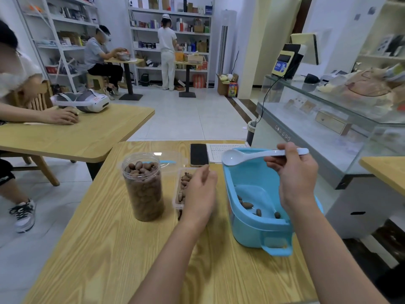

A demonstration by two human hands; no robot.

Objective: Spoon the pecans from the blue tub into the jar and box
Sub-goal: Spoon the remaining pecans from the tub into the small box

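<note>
Pecans (247,204) remaining in the blue tub (247,229): a handful of brown, oval, smooth-shelled nuts lie scattered on its floor, directly below your right hand (298,178). That hand pinches the handle of a white plastic spoon (252,156) between thumb and curled fingers; the spoon's long axis runs level across the far part of the tub, handle over the tub's right rim, bowl at its far left corner. The bowl appears empty. Your right hand is plainly the nearer one to the nuts, and the coming scoop looks to turn on tipping the bowl down into the tub, whose far end is raised off the wooden bench (109,249), so the nuts gather toward the lower near end.

Your left hand (201,189) hovers left of the tub, over the clear plastic box (178,205), fingers loosely curled and holding nothing. The box sits just beside the tub's left wall and shows pecans inside. Further left of the tub stands the clear, ribbed-neck jar (143,187), upright, lidless and filled nearly to its mouth. Beyond the tub's far left corner lie a black phone (199,155) and a printed sheet (215,151).
</note>
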